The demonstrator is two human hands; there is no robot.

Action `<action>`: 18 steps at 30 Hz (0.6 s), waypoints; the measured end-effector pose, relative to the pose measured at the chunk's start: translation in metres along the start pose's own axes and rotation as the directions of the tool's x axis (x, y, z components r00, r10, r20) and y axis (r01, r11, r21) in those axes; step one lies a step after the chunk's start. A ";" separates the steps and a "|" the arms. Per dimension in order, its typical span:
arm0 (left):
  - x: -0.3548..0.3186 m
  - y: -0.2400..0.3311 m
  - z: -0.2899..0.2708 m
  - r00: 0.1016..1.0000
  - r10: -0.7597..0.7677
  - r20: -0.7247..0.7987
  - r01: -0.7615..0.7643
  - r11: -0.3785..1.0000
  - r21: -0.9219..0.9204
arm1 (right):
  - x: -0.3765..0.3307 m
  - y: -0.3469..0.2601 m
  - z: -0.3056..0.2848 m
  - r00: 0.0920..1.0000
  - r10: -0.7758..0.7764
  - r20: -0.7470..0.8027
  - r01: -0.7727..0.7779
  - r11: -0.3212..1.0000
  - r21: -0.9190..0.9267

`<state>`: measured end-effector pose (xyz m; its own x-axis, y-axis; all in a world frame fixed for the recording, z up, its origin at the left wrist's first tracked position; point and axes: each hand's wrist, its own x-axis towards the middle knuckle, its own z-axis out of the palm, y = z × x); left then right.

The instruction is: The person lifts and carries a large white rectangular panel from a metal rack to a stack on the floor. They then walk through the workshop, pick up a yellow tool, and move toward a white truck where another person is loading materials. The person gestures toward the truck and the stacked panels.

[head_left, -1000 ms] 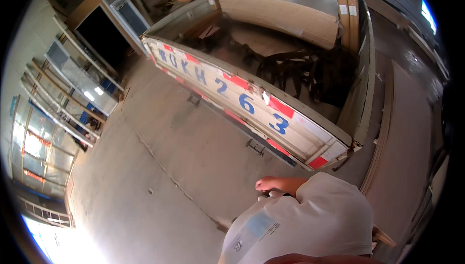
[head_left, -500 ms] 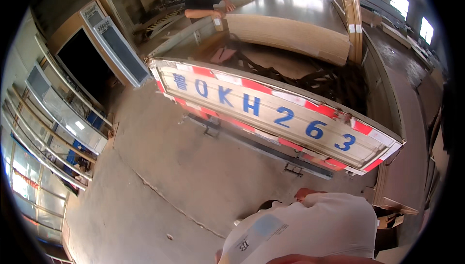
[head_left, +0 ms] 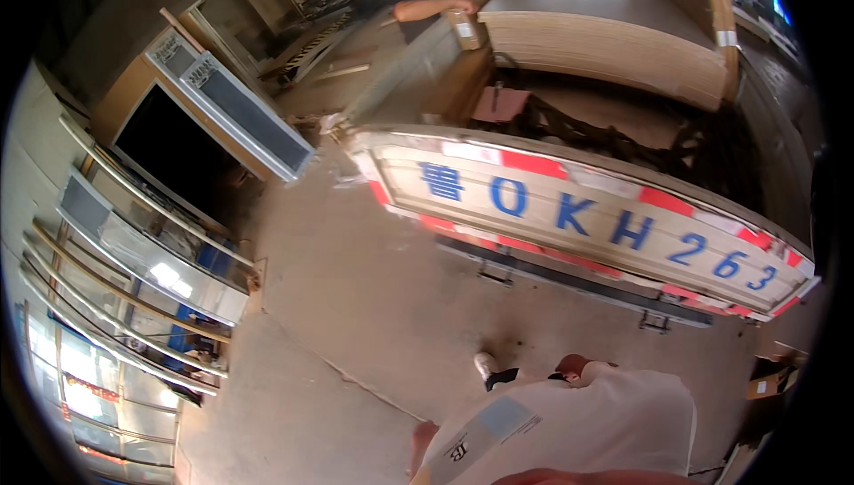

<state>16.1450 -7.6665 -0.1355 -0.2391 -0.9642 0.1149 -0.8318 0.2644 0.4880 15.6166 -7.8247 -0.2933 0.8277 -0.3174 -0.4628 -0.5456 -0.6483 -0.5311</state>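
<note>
My white shirt (head_left: 587, 432) fills the lower middle. Beside its left edge shows a bit of my left hand or arm (head_left: 422, 442), its fingers not visible. At the shirt's front edge is another patch of bare skin, perhaps my right hand (head_left: 578, 366); its fingers cannot be made out. No held thing shows at either. Ahead stands the cream tailgate (head_left: 569, 218) of a small truck, raised, with blue painted characters and red-and-white strips. Neither hand touches it. Behind it, the truck bed holds a stack of large boards (head_left: 605, 53), dark straps (head_left: 614, 140) and a pinkish piece (head_left: 500, 104).
At the bed's far left, a person (head_left: 425, 6) rests an arm near a cardboard-wrapped corner (head_left: 466, 29). Framed panels (head_left: 245, 116) and long pale rails (head_left: 133, 307) lean along the left. A cracked concrete floor (head_left: 356, 307) lies between. Cardboard boxes (head_left: 767, 385) stand at right.
My view has turned left, so the truck sits further right in it. One of my shoes has come into view. The person by the bed has an arm stretched along its side.
</note>
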 end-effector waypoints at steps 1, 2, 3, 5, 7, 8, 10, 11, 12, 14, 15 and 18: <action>0.002 -0.008 -0.005 0.973 -0.204 0.106 0.218 0.966 -0.137 | 0.018 0.003 -0.026 0.995 0.041 -0.088 -0.037 0.998 0.047; 0.004 -0.018 -0.014 0.833 -0.482 0.273 0.549 0.780 -0.300 | 0.037 -0.002 -0.041 0.983 0.086 -0.164 -0.067 0.991 0.117; 0.023 -0.031 -0.023 0.696 -0.612 0.374 0.717 0.610 -0.337 | 0.051 0.001 -0.060 0.958 0.161 -0.239 -0.116 0.974 0.194; 0.048 -0.065 -0.047 0.571 -0.712 0.408 0.819 0.457 -0.348 | 0.130 -0.002 -0.173 0.996 0.084 0.040 -0.088 0.987 0.133; 0.084 -0.100 -0.068 0.516 -0.755 0.404 0.845 0.374 -0.381 | 0.191 -0.003 -0.247 0.822 0.550 0.145 -0.493 0.561 0.665; 0.107 -0.120 -0.075 0.499 -0.766 0.406 0.851 0.344 -0.396 | 0.217 0.003 -0.278 0.843 0.537 0.039 -0.381 0.544 0.748; 0.145 -0.161 -0.089 0.459 -0.790 0.406 0.864 0.290 -0.413 | 0.273 0.015 -0.341 0.864 0.490 -0.115 -0.229 0.587 0.776; 0.162 -0.184 -0.096 0.441 -0.798 0.411 0.870 0.267 -0.415 | 0.300 0.023 -0.376 0.876 0.458 -0.153 -0.205 0.640 0.740; 0.172 -0.206 -0.103 0.425 -0.803 0.417 0.879 0.258 -0.401 | 0.330 0.027 -0.405 0.892 0.414 -0.181 -0.175 0.685 0.707; 0.189 -0.254 -0.116 0.384 -0.822 0.421 0.902 0.235 -0.363 | 0.371 0.022 -0.457 0.866 0.450 -0.216 -0.187 0.694 0.695; 0.197 -0.280 -0.125 0.374 -0.826 0.423 0.911 0.241 -0.334 | 0.392 0.014 -0.483 0.849 0.468 -0.244 -0.185 0.697 0.693; 0.234 -0.366 -0.154 0.398 -0.793 0.461 0.916 0.321 -0.239 | 0.434 0.072 -0.441 0.838 0.504 -0.208 -0.136 0.563 0.815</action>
<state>16.4706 -7.9921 -0.1541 0.3331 -0.5838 -0.7404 -0.3668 -0.8036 0.4686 15.9948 -8.3145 -0.2191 0.4465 -0.7369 -0.5076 -0.5269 0.2420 -0.8147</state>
